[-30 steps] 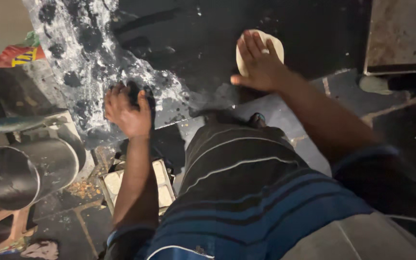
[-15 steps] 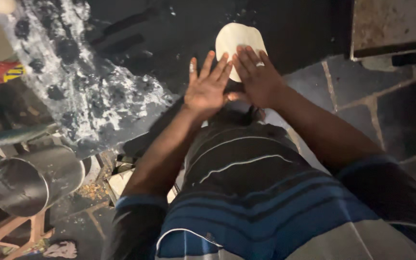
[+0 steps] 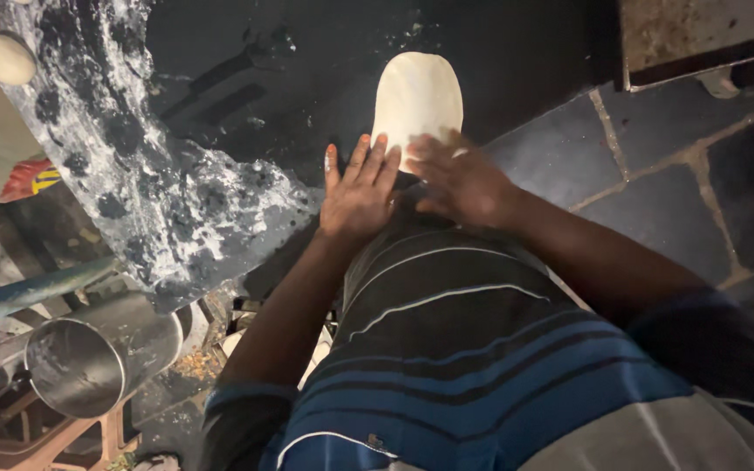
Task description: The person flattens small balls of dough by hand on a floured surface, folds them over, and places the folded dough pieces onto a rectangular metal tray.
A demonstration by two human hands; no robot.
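One flattened oval of dough [image 3: 418, 98] lies on the dark, flour-streaked slab [image 3: 220, 105] in front of me, my left hand [image 3: 359, 194] flat with fingers splayed at its near edge, my right hand [image 3: 460, 179] blurred, fingers extended on the dough. I'd press evenly with both palms so it thins without tearing. Beyond, I count two dough balls [image 3: 6, 58] and one steel can [image 3: 98, 353].

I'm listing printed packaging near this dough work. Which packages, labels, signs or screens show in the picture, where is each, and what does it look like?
Printed bag or package: far left edge, beside the flour-dusted dark worktop and below two pale dough balls; soft, pale body with green, red and yellow print, partly cut off by the frame.
No signs, screens or other labels show.
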